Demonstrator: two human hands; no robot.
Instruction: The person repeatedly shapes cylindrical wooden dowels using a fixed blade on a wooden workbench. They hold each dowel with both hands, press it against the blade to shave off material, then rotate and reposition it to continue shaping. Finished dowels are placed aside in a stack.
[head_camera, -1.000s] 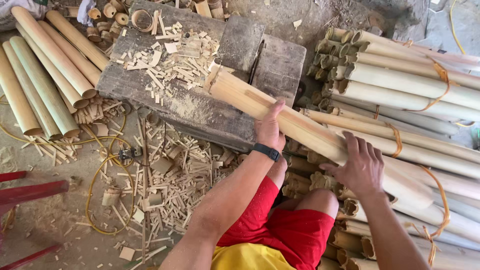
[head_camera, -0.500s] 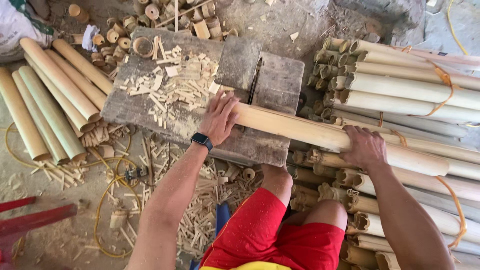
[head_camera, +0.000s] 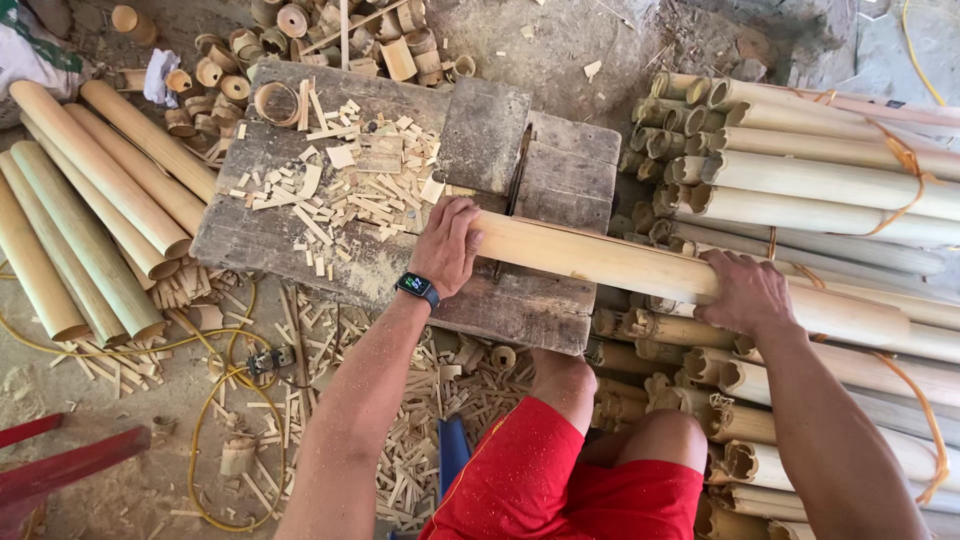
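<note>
Steadying a long pale bamboo pole (head_camera: 640, 268) across the middle of the frame, a person braces it over a rough wooden table (head_camera: 300, 240), its cut end resting near the table's dark slot. The left hand (head_camera: 447, 246) curls closed over that end; the right hand (head_camera: 745, 292) presses down further along, keeping it level. Bamboo chips (head_camera: 350, 190) litter the table; bundled poles (head_camera: 830, 160) lie at right, loose ones (head_camera: 90, 200) at left.

Long pale-yellow bamboo pole (head_camera: 640, 268) | smooth, round, uncut | lying near-horizontal, tilted slightly down to the right | left end on weathered grey wooden block table (head_camera: 290, 240), right part across stacked bamboo poles (head_camera: 830, 150)
</note>
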